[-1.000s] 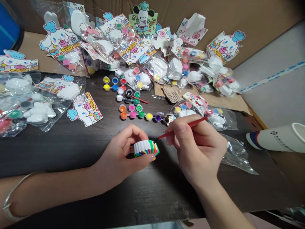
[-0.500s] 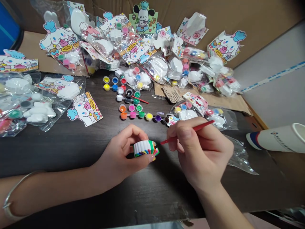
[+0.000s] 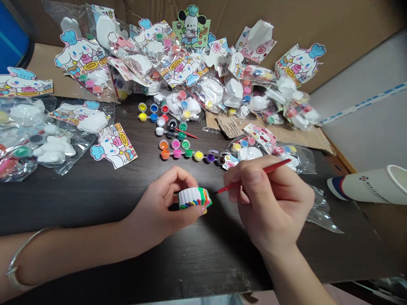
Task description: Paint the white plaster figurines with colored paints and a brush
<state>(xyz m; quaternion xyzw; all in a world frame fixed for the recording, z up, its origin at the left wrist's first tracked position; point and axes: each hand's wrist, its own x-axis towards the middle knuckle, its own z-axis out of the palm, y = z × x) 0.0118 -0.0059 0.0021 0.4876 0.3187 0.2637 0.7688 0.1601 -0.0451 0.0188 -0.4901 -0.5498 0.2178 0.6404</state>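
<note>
Between the thumb and fingers of my left hand (image 3: pixel 168 203) is a small ridged white figurine (image 3: pixel 190 196). Green, orange and several other colours mark its lower edge and right end; the far side is hidden. My right hand (image 3: pixel 270 199) pinches a red paintbrush (image 3: pixel 233 185), its dark tip just right of the figurine and apart from it. Beyond the hands stand open paint pots: yellow (image 3: pixel 143 117), white (image 3: pixel 159 131), orange (image 3: pixel 165 154), purple (image 3: pixel 210 157) and others in joined strips. A second red brush (image 3: pixel 187 133) lies across the middle pots.
Bagged figurine kits (image 3: pixel 187 103) with printed cards are heaped along the back and left. A loose card (image 3: pixel 114 146) lies left of the pots. At right are a paper cup (image 3: pixel 369 188) on its side, a clear plastic bag (image 3: pixel 324 214) and torn cardboard (image 3: pixel 229 126).
My right hand has moved slightly right, drawing the brush tip back from the figurine. More orange shows at the figurine's right end, where the brush was. My left hand stays put.
</note>
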